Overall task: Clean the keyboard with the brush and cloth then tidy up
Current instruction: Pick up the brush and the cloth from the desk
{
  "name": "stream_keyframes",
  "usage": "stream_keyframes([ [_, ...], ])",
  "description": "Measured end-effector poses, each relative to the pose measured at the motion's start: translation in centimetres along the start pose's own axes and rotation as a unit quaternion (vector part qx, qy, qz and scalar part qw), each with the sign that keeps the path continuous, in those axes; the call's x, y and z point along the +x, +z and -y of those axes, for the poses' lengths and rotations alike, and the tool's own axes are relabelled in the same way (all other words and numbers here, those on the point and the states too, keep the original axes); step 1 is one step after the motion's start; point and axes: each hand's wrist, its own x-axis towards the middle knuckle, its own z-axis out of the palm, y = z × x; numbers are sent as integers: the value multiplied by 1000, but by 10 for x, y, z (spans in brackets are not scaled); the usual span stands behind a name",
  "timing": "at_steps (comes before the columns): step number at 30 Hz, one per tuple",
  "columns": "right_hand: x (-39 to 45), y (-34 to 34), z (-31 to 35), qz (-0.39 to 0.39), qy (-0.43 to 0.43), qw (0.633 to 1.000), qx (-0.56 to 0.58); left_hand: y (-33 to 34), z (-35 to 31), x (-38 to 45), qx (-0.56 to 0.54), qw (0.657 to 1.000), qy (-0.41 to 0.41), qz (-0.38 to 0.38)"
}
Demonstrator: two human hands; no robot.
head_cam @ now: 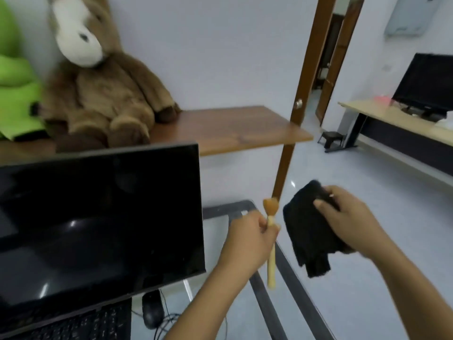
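The brush (270,241) is held upright in the left hand (247,238), the fingers closed round the upper part of its pale handle, with the tan bristles at the top and the handle end hanging below the fist. The black cloth (310,231) is gripped by the right hand (348,217), fingers curled over its top while its lower part hangs loose. Both are carried in the air to the right of the monitor (98,224), over the glass counter (289,273).

The keyboard (81,325) lies at the near left, partly hidden under the monitor, with the mouse (152,311) just to its right. Whether cleaning is about to begin or tidying is underway cannot be told. If brushing is next, the brush should be turned bristles-down and the cloth kept clear of the mouse cable.
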Motion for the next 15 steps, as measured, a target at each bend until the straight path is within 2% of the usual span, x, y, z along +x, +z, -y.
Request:
stream_keyframes([
  [3,39,-42,54,-51,-34,997,37,-57,-65,18,24,997,53,-45],
  [7,89,-65,122,-60,-101,985,125,-132,-118,58,127,984,78,-97],
  [10,122,-54,165,-44,-133,978,157,-180,-121,95,162,972,40,-163],
  [15,173,-11,204,18,-123,968,219,-216,-92,135,219,960,-80,-155],
])
